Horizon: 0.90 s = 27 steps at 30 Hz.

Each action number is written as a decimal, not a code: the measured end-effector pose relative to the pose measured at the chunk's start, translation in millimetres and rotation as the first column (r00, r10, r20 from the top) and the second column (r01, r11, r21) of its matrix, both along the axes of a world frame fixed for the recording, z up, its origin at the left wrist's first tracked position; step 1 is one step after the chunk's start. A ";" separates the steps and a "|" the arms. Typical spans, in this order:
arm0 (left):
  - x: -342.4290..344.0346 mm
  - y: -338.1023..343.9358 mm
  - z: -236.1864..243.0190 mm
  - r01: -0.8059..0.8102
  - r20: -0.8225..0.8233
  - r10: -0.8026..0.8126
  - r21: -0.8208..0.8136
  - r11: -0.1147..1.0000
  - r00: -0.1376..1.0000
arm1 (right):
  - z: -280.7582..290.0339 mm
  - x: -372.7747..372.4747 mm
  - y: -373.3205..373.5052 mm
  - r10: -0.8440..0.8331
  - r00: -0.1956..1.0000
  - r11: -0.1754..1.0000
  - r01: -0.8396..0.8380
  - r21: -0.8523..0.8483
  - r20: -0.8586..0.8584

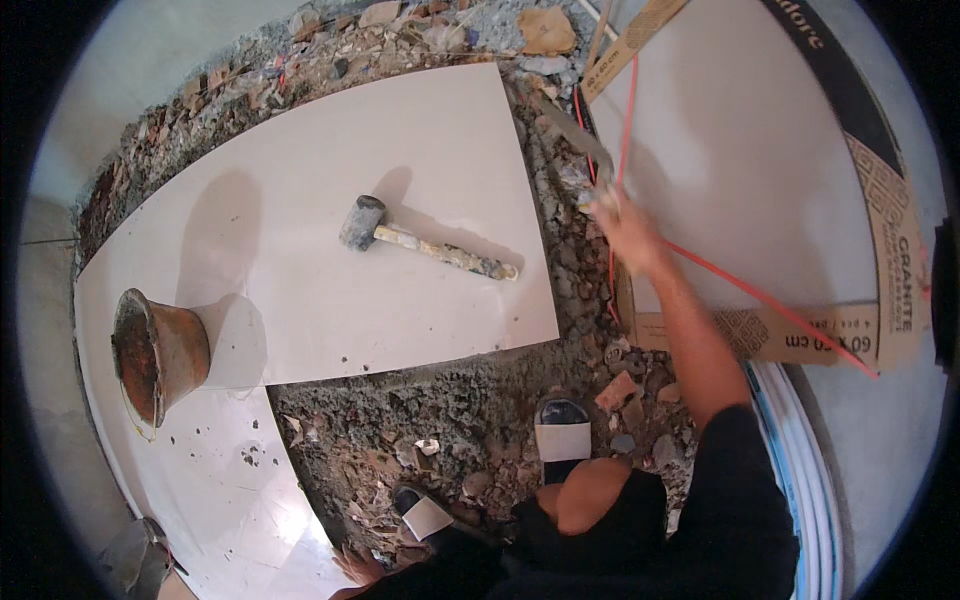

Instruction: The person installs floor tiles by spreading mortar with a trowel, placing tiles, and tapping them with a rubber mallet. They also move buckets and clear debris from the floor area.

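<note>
My right hand [630, 235] reaches forward and is closed round the handle of a trowel [575, 132]. The mortar-smeared blade points away to the far left, over the strip of rubble between a large pale floor tile [440, 130] and a carton. Low in the view, my left hand [358, 566] lies with its fingers apart at the edge of the near-left tile [235, 500], holding nothing visible. On the large tile rests a rubber mallet [430, 248] with a dark head and a mortar-stained handle. A dirty bucket [180, 345] lies tipped further left.
At right sits an open carton [800, 335] around a large pale tile, with a loose red strap [770, 298] across it. White and blue pipes [800, 490] run beside my right arm. Broken rubble [475, 485] surrounds my sandalled feet and lines the far wall.
</note>
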State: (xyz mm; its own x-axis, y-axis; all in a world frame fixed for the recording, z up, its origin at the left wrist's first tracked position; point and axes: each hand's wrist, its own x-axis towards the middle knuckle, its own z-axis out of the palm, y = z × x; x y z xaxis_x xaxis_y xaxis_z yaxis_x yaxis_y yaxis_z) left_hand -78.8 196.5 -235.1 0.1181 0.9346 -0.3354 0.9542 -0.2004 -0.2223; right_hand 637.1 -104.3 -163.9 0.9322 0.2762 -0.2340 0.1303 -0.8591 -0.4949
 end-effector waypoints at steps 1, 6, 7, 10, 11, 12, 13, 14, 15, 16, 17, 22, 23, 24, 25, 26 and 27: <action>-3.7 -7.0 3.2 -0.008 -0.004 0.008 -0.003 1.000 1.000 | -0.9 35.2 14.5 -0.058 0.997 0.994 0.055 -0.091 -0.041; -13.8 -35.4 20.1 -0.054 -0.142 0.048 -0.039 0.998 0.989 | -20.0 176.0 58.7 0.141 0.988 0.953 -0.116 -0.281 0.069; -13.1 -41.3 23.2 -0.066 -0.150 0.062 -0.019 0.998 0.987 | -27.2 193.5 62.6 0.196 0.977 0.936 -0.162 -0.312 0.083; -2.8 -54.5 27.5 -0.065 -0.166 0.069 0.028 0.998 0.984 | -41.2 232.2 77.6 0.273 0.959 0.866 -0.208 -0.455 0.081; 2.1 -57.0 28.7 -0.059 -0.160 0.065 0.045 0.997 0.985 | -43.2 236.3 81.3 0.305 0.952 0.857 -0.259 -0.446 0.035; 7.5 -57.2 29.8 -0.046 -0.152 0.055 0.061 0.997 0.987 | -43.5 236.6 85.1 0.316 0.949 0.842 -0.284 -0.459 -0.006; 14.1 -56.4 30.0 -0.027 -0.143 0.039 0.082 0.996 0.989 | -42.3 231.5 87.5 0.305 0.951 0.824 -0.289 -0.487 -0.048; 21.5 -53.3 29.9 -0.004 -0.118 0.017 0.106 0.994 0.993 | -39.2 222.0 87.7 0.312 0.949 0.832 -0.298 -0.468 -0.048; 29.0 -48.9 29.9 0.016 -0.089 -0.006 0.114 0.993 0.996 | -34.7 206.7 83.9 0.302 0.952 0.835 -0.291 -0.466 -0.053; 37.1 -44.1 29.9 0.034 -0.057 -0.027 0.111 0.993 0.998 | -29.4 187.3 79.0 0.302 0.952 0.837 -0.289 -0.464 -0.048; 45.5 -34.8 29.6 0.034 0.011 -0.035 0.069 0.997 0.999 | -24.8 161.8 70.8 0.290 0.955 0.837 -0.286 -0.467 -0.064; 87.8 6.3 24.5 0.147 0.234 -0.137 -0.024 0.989 0.962 | 3.6 5.9 13.8 0.159 0.960 0.813 -0.260 -0.521 -0.231; 92.8 11.2 22.0 0.128 0.215 -0.114 -0.053 0.990 0.970 | 8.7 -29.4 1.5 0.123 0.966 0.808 -0.229 -0.542 -0.226; 97.0 18.0 17.2 0.172 0.240 -0.159 -0.035 0.984 0.958 | 12.9 -65.6 -10.8 0.116 0.973 0.823 -0.206 -0.529 -0.199; 99.9 24.4 11.4 0.218 0.268 -0.206 -0.013 0.976 0.941 | 16.7 -101.9 -23.0 0.122 0.972 0.805 -0.216 -0.552 -0.203; 100.6 29.1 5.9 0.218 0.249 -0.203 -0.035 0.975 0.947 | 21.0 -136.6 -36.4 0.136 0.970 0.786 -0.228 -0.575 -0.199; 99.7 34.1 -0.3 0.260 0.295 -0.243 -0.020 0.965 0.924 | 23.6 -171.5 -49.0 0.131 0.970 0.786 -0.226 -0.575 -0.203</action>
State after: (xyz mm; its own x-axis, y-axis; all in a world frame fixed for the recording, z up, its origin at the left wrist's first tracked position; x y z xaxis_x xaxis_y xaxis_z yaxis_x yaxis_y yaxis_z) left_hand 20.8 230.6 -235.3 0.4461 0.8418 -0.3041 0.8919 -0.4462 0.0732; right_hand 465.6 -153.2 -140.3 0.8223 0.1976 -0.5336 0.2788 -0.9574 0.0751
